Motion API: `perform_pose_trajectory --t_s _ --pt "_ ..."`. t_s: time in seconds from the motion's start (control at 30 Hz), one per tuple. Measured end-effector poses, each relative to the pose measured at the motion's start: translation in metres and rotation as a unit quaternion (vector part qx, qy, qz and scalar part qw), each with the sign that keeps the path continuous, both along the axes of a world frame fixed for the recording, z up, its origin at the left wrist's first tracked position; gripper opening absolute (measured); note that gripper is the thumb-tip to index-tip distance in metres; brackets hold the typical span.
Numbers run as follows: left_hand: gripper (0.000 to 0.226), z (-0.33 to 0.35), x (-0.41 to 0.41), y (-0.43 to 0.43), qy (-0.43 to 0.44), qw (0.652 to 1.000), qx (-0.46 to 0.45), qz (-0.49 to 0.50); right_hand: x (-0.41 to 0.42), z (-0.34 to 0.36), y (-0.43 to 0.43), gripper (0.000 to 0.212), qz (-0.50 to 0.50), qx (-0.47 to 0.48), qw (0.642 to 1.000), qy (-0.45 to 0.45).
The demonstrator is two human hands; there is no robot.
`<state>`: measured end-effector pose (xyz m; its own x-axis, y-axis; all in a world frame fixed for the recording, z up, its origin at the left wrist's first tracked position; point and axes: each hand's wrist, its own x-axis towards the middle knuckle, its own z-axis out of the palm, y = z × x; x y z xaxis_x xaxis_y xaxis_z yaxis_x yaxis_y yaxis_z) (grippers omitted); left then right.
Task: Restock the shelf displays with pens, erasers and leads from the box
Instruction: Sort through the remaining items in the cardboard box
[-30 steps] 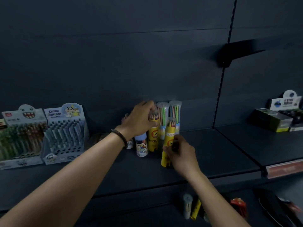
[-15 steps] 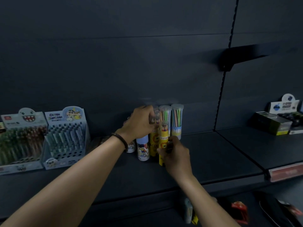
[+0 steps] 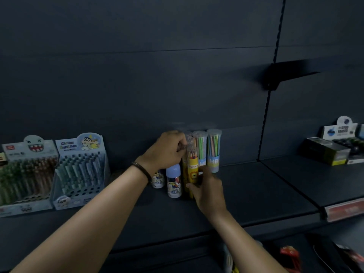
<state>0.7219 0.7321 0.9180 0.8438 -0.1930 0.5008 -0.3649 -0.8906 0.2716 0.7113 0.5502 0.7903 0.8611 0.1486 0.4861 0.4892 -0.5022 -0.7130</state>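
A cluster of pencil tubes stands at the back of the dark shelf (image 3: 256,194). My right hand (image 3: 208,191) grips a yellow lion-print tube of coloured pencils (image 3: 192,170) near its base, upright against the others. My left hand (image 3: 167,151) curls over the top of another tube just behind it, mostly hidden by the hand. Two clear HB pencil tubes (image 3: 213,150) stand to the right. Two short blue-capped tubes (image 3: 173,182) stand in front on the left.
Two cartoon pen display boxes (image 3: 80,170) sit at the shelf's left. An eraser display (image 3: 338,142) and a dark box stand on the neighbouring shelf at right. Below the shelf edge lie blurred items, including something red (image 3: 289,255). A red price strip (image 3: 342,210) fronts the right shelf.
My right hand has slid the yellow tube back and left, from in front of the group to right against the other tubes. My left hand has stayed on the tube top.
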Motion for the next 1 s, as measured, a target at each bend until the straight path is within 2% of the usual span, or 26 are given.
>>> perform_pose_trajectory --t_s 0.13,0.27,0.37,0.47,0.53,0.6,0.67,0.77,0.87,1.0 --pt "0.020 0.007 -0.004 0.004 0.024 1.000 -0.002 0.009 0.002 -0.003 0.001 0.046 -0.004 0.002 1.000 0.008" --pt "0.031 0.011 -0.015 0.003 0.042 0.999 -0.009 0.008 -0.001 -0.004 -0.001 0.059 -0.006 0.010 0.999 0.039" --pt "0.030 0.018 -0.028 -0.002 0.038 0.999 -0.016 0.016 -0.013 -0.003 -0.009 0.065 -0.011 0.014 0.998 0.066" --pt "0.027 0.019 -0.058 -0.013 -0.043 0.998 -0.026 0.040 -0.037 -0.001 -0.027 0.065 -0.024 0.018 0.994 0.105" --pt "0.023 0.012 -0.091 -0.030 -0.136 0.989 -0.052 0.025 -0.059 -0.004 -0.046 0.053 -0.046 0.021 0.992 0.115" --pt "0.018 -0.006 -0.124 -0.057 -0.164 0.983 -0.085 -0.023 -0.085 -0.016 -0.072 0.035 -0.078 0.039 0.991 0.100" --pt "0.016 -0.039 -0.143 -0.089 -0.123 0.985 -0.091 -0.083 -0.116 -0.035 -0.104 0.021 -0.126 0.025 0.988 0.080" --pt "0.011 -0.106 -0.160 -0.147 -0.016 0.984 -0.033 -0.173 -0.170 -0.073 -0.160 0.007 -0.194 -0.047 0.977 0.077" --pt "0.007 -0.174 -0.182 -0.212 0.083 0.964 0.044 -0.247 -0.234 -0.116 -0.216 0.015 -0.245 -0.105 0.943 0.198" --pt "0.012 -0.257 -0.235 -0.293 0.219 0.903 0.146 -0.339 -0.340 -0.169 -0.290 0.006 -0.302 -0.098 0.877 0.361"
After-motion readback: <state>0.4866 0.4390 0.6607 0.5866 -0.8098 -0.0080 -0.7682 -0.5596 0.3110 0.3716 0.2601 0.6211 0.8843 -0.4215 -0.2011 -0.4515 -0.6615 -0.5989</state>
